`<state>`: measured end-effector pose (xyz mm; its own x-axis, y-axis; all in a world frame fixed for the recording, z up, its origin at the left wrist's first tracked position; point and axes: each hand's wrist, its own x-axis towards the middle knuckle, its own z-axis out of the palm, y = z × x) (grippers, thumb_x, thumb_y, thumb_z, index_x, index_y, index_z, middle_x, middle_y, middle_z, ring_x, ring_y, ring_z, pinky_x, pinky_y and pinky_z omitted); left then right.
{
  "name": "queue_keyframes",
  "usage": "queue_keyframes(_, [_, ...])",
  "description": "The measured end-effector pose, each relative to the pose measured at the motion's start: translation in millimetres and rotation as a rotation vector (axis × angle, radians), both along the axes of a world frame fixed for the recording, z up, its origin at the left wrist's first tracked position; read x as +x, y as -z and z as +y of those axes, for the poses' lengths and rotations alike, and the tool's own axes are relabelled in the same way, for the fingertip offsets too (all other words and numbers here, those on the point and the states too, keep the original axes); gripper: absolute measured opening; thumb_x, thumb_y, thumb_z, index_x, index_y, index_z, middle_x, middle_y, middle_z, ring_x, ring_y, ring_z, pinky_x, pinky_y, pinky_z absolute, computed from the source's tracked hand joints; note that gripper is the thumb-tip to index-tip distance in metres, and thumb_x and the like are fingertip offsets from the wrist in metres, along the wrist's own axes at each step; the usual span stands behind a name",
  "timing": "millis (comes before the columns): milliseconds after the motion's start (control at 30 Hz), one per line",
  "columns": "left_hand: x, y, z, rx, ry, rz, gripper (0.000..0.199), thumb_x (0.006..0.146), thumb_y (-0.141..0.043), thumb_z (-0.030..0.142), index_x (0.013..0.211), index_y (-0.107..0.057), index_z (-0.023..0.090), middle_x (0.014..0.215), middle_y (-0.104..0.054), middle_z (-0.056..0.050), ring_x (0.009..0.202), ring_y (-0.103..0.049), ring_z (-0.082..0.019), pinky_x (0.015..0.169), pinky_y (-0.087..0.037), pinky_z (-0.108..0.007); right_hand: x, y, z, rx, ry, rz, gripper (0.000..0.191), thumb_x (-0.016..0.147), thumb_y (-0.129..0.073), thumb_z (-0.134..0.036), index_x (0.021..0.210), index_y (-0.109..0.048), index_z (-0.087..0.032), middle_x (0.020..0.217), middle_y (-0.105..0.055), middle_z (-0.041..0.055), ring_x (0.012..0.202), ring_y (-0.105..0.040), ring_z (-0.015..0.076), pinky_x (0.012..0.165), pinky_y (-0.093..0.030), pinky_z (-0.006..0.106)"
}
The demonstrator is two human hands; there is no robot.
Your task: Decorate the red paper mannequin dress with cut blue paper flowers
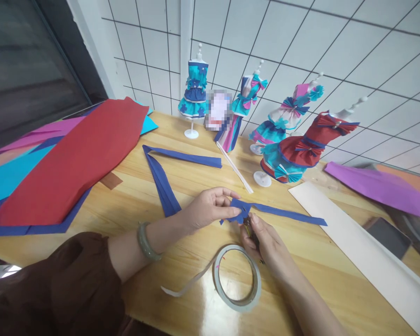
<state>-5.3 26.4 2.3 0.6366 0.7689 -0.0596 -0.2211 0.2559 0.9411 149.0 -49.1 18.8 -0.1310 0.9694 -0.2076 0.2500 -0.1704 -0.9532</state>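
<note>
Nearest, bottom centre: tape roll (237,279) flat on the wooden table (336,275), its loose end trailing toward lower left. My right hand (266,242) rests just above the roll, fingers curled closed around a small dark tool I cannot identify. My left hand (206,208), centre frame, pinches the folded end of a blue paper strip (287,213) between thumb and fingers; the strip runs right from there. A second, longer blue strip (164,179) lies bent just beyond my left hand. White sheet (364,252) at lower right. Red paper (73,158) over stacked coloured sheets, left. Farther back, four paper-dressed mannequins along the tiled wall, the red-dressed one (306,147) nearest; a white stick (234,167) lies between them and my hands.
</note>
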Motion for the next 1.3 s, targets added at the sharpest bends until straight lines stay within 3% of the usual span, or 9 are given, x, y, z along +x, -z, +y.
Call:
queue_keyframes(367, [-0.7,-0.9,1.3,0.017,0.006,-0.011,0.038,0.068,-0.068,0.027,0.101,-0.054,0.014,0.071,-0.06,-0.001,0.063,-0.057,-0.01,0.059,-0.04,-0.023,-0.5,3.1,0.1,-0.002,-0.001,0.02,0.037,0.091,-0.028,-0.048,0.078,-0.045,-0.018,0.047,-0.03,-0.008,0.04,-0.025,0.0077,0.039,-0.021,0.021])
queue_keyframes(567, [-0.3,0.8,0.5,0.066,0.007,0.01,0.037,0.069,-0.067,0.026,0.101,-0.053,0.013,0.071,-0.06,-0.002,0.064,-0.057,-0.011,0.058,-0.04,-0.023,-2.0,1.8,0.5,-0.01,0.02,0.04,0.038,0.09,-0.029,-0.05,0.074,-0.043,-0.018,0.047,-0.031,-0.0079,0.039,-0.025,0.0073,0.038,-0.02,0.021])
queue_keyframes(767, [2.5,-4.2,-4.7,0.154,-0.078,0.052,0.033,0.071,-0.063,0.023,0.101,-0.052,0.012,0.07,-0.058,-0.001,0.066,-0.056,-0.011,0.062,-0.041,-0.024,-1.2,7.2,0.1,-0.046,0.051,0.097,0.04,0.089,-0.029,-0.052,0.075,-0.044,-0.018,0.048,-0.031,-0.0077,0.037,-0.024,0.0066,0.037,-0.019,0.021])
queue_keyframes(900, [3.9,-6.9,-8.5,0.211,-0.118,0.082,0.031,0.071,-0.063,0.02,0.1,-0.054,0.013,0.069,-0.055,0.001,0.064,-0.052,-0.009,0.063,-0.04,-0.023,-1.0,7.3,-0.3,-0.055,0.059,0.105,0.044,0.089,-0.028,-0.053,0.063,-0.037,-0.019,0.045,-0.03,-0.0072,0.037,-0.025,0.0063,0.037,-0.019,0.021])
queue_keyframes(1300, [3.6,-9.2,-11.6,0.222,-0.086,0.125,0.034,0.069,-0.062,0.018,0.101,-0.053,0.012,0.067,-0.051,0.003,0.062,-0.048,-0.008,0.062,-0.039,-0.023,-1.9,6.4,0.6,-0.035,0.061,0.033,0.048,0.088,-0.027,-0.055,0.057,-0.036,-0.02,0.042,-0.03,-0.0067,0.037,-0.025,0.0069,0.038,-0.02,0.022])
